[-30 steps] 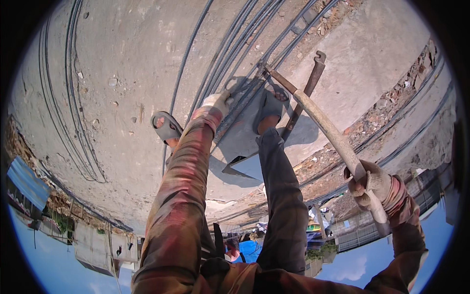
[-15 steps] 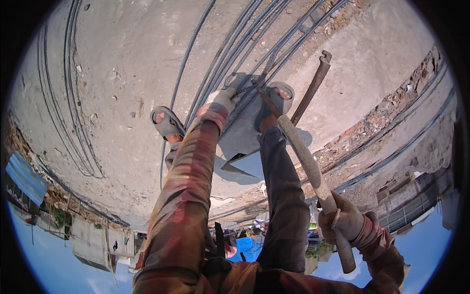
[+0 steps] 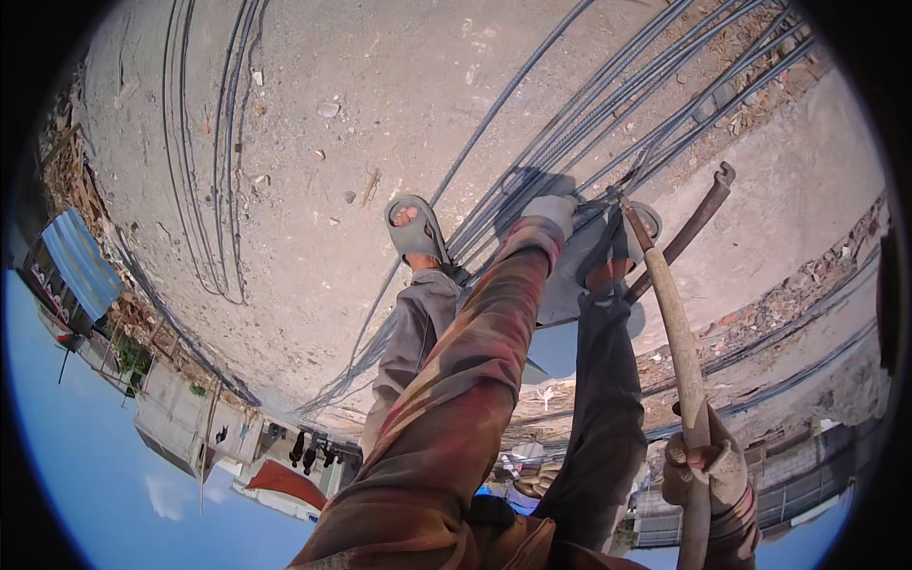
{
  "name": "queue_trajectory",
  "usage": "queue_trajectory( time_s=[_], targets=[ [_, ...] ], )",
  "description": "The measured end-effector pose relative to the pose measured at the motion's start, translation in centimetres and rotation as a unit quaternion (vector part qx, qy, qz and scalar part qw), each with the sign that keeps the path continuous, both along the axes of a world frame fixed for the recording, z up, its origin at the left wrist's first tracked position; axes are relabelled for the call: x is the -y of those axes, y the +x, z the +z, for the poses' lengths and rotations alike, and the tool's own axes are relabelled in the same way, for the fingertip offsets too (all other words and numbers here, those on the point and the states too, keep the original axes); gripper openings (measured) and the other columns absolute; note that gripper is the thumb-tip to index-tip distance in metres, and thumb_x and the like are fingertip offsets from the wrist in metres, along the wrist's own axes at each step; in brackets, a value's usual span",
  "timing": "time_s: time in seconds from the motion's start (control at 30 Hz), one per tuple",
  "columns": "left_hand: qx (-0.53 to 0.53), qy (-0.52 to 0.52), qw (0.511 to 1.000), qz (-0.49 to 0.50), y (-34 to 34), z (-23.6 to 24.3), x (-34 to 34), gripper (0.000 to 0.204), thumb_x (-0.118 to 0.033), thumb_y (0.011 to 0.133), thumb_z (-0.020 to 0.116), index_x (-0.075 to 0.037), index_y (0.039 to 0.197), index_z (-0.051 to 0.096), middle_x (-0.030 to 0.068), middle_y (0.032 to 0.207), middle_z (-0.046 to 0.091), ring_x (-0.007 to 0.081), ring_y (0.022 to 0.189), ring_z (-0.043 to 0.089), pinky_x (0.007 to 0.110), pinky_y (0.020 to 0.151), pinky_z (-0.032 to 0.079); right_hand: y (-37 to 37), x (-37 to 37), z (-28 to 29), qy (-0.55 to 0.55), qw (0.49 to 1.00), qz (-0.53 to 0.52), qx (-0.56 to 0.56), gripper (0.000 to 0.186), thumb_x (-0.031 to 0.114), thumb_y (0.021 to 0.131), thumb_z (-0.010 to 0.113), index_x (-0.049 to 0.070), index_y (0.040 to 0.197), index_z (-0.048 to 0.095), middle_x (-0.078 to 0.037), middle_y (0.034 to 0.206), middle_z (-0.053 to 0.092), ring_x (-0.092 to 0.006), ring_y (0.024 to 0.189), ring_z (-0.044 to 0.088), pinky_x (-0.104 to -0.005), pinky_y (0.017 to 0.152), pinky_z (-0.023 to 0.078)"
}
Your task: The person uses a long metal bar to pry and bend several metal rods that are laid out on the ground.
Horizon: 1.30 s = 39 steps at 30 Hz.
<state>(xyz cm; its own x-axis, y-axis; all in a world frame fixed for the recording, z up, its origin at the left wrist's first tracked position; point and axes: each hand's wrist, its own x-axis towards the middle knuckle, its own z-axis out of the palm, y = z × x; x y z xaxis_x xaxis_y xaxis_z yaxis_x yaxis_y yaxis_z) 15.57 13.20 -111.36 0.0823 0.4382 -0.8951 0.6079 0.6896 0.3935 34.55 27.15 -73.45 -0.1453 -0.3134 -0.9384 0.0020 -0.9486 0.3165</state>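
My right hand (image 3: 711, 467), in a pale work glove, is wrapped round the lower part of a long, light-coloured handle (image 3: 679, 332). The handle's dark metal end (image 3: 638, 223) reaches to the steel rebars beside my right foot (image 3: 617, 247). My gloved left hand (image 3: 553, 211) is stretched down to the rebars (image 3: 570, 152), close to that metal end. Its fingers look closed, but what lies in them is hidden. A rusty steel bar with a notched, hooked end (image 3: 692, 220) lies slantwise beyond the handle.
My left sandalled foot (image 3: 414, 228) stands by a single rebar. More thin bars (image 3: 228, 142) lie at the left on the concrete ground (image 3: 313, 218). Broken rubble (image 3: 807, 294) runs along the right. A blue corrugated sheet (image 3: 81, 261) is at the far left.
The view has swung, so bars, feet and hands sit further right. My left hand stays low by the rebars, and my right hand keeps its hold on the handle.
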Motion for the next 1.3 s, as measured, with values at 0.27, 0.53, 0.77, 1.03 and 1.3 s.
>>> queue_trajectory(
  time_s=[0.27,0.53,0.77,1.03,1.3],
  targets=[
    [-0.026,0.006,0.999,-0.030,2.7,-4.9,0.7,0.027,-0.027,0.089,0.052,-0.011,0.108,0.062,0.0190,0.102,0.066,0.0367,0.099,0.062,0.045,0.086,0.047,0.8,2.0,-0.7,-0.059,0.988,-0.064,0.127,0.061,0.012,0.080,0.064,0.010,0.135,0.039,-0.012,0.078,0.052,-0.0219,0.050,0.049,-0.0379,0.039,0.036],
    [-0.026,0.008,1.000,0.015,3.2,-4.3,2.2,0.025,-0.020,0.088,0.050,-0.010,0.106,0.064,0.0197,0.107,0.064,0.0371,0.102,0.061,0.043,0.089,0.048,-0.9,0.0,5.4,-0.103,0.981,0.008,0.165,0.069,0.012,0.082,0.067,0.007,0.139,0.028,-0.011,0.079,0.055,-0.0182,0.048,0.051,-0.0309,0.040,0.041],
    [-0.049,-0.001,0.998,-0.025,3.1,-5.0,2.4,0.029,-0.029,0.089,0.051,-0.013,0.107,0.066,0.0168,0.106,0.065,0.0347,0.101,0.062,0.042,0.087,0.049,-1.8,3.0,4.9,-0.038,0.983,0.146,0.104,0.058,0.013,0.088,0.061,0.005,0.138,0.031,-0.006,0.076,0.050,-0.0127,0.060,0.050,-0.0283,0.051,0.042],
    [-0.059,-0.033,0.997,0.041,1.0,4.7,1.4,0.036,-0.031,0.089,0.050,-0.008,0.114,0.061,0.0206,0.106,0.064,0.0337,0.102,0.062,0.041,0.086,0.049,0.0,6.1,8.1,0.041,0.993,0.088,0.061,0.057,0.020,0.087,0.062,0.005,0.135,0.034,-0.009,0.078,0.053,-0.0173,0.064,0.054,-0.0257,0.047,0.044],
    [0.291,-0.175,0.854,0.394,7.8,50.6,-7.1,0.045,-0.047,0.089,0.051,-0.010,0.113,0.055,0.0029,0.097,0.056,0.0181,0.091,0.052,0.038,0.073,0.046,3.6,1.9,18.1,0.153,0.984,0.076,0.057,0.033,0.019,0.087,0.058,0.003,0.116,0.053,-0.006,0.082,0.060,-0.0166,0.065,0.059,-0.0289,0.053,0.048]
  ],
)
